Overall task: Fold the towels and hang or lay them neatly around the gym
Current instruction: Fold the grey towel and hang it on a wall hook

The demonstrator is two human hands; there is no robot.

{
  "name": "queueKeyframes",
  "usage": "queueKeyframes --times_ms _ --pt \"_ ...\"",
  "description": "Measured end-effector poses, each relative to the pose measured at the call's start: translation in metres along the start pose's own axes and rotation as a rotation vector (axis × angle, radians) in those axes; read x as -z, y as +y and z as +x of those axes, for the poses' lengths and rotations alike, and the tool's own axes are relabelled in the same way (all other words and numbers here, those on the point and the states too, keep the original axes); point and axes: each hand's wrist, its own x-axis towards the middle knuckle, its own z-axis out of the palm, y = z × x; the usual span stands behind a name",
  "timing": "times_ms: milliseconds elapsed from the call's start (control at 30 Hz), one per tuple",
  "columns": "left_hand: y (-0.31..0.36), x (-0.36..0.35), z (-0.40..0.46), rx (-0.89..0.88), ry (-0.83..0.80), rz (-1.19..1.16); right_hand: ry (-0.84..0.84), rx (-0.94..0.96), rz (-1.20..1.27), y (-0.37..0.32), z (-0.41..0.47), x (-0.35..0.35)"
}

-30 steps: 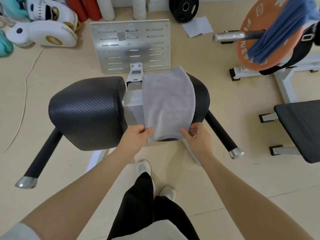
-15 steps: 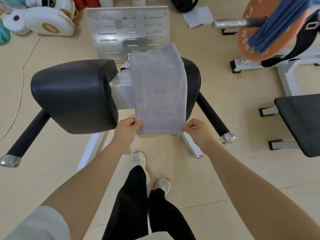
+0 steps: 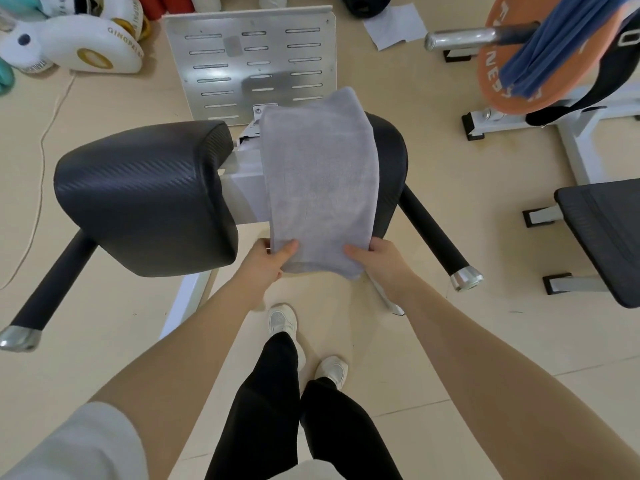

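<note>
A folded grey towel (image 3: pixel 320 178) lies draped over the right black pad (image 3: pixel 389 161) of a gym machine, its near end hanging off the pad's front. My left hand (image 3: pixel 268 259) pinches the towel's near left corner, thumb on top. My right hand (image 3: pixel 375 256) grips the near right corner in the same way. A blue towel (image 3: pixel 554 46) hangs over the barbell sleeve in front of an orange weight plate (image 3: pixel 502 77) at the upper right.
The left black pad (image 3: pixel 145 195) sits beside the towel, with black handles (image 3: pixel 433 230) sticking out on both sides. A metal footplate (image 3: pixel 249 64) lies beyond. A black bench (image 3: pixel 602 233) stands at the right. White boxing gloves (image 3: pixel 79 46) lie far left.
Both hands have kept hold of the towel's near corners and shifted slightly inward onto the cloth. The towel's near end now bunches a little between them.
</note>
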Motion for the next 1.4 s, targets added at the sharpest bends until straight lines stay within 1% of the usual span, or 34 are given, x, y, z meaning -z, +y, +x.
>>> queueKeyframes --times_ms 100,200,300,367,467,567,633,733,833,1000,1067,1133,1200,1267,1300,1333,1400 --pt "0.005 -0.002 -0.013 0.016 -0.088 -0.017 -0.074 0.028 0.024 -0.004 -0.016 0.006" --pt "0.008 -0.005 -0.031 0.072 -0.161 -0.16 -0.023 0.054 0.035 0.0 -0.034 0.016" --pt "0.004 -0.007 -0.056 0.059 -0.168 -0.212 -0.001 0.064 0.119 0.0 -0.059 0.026" --pt "0.003 -0.007 -0.073 0.019 -0.152 -0.246 -0.003 0.104 0.117 -0.005 -0.077 0.031" --pt "0.011 -0.001 -0.094 -0.097 -0.117 -0.303 -0.022 0.195 0.064 -0.019 -0.098 0.036" --pt "0.036 0.005 -0.11 -0.199 -0.129 -0.273 -0.07 0.201 0.146 -0.049 -0.108 0.04" --pt "0.059 0.009 -0.116 -0.169 -0.169 -0.323 -0.108 0.188 0.269 -0.072 -0.109 0.043" --pt "0.089 0.02 -0.112 -0.106 -0.272 -0.503 -0.178 0.184 0.431 -0.099 -0.096 0.049" --pt "0.116 0.028 -0.1 -0.107 -0.311 -0.627 -0.121 0.19 0.448 -0.123 -0.074 0.046" --pt "0.169 0.035 -0.067 -0.136 -0.289 -0.644 -0.034 0.233 0.398 -0.174 -0.036 0.042" --pt "0.19 0.04 -0.048 -0.15 -0.261 -0.557 0.045 0.262 0.35 -0.193 -0.018 0.04" --pt "0.204 0.042 -0.028 -0.129 -0.146 -0.358 0.125 0.266 0.245 -0.206 0.0 0.034" --pt "0.211 0.042 -0.007 -0.041 -0.002 -0.097 0.176 0.227 0.06 -0.208 0.017 0.026" --pt "0.213 0.041 0.009 0.026 0.096 0.241 0.222 0.179 -0.193 -0.202 0.026 0.022" --pt "0.212 0.041 0.016 0.025 0.114 0.386 0.259 0.179 -0.297 -0.199 0.027 0.022" --pt "0.211 0.04 0.022 -0.004 0.11 0.476 0.285 0.184 -0.368 -0.197 0.027 0.023" --pt "0.211 0.038 0.033 -0.066 0.077 0.557 0.296 0.155 -0.435 -0.193 0.025 0.026"
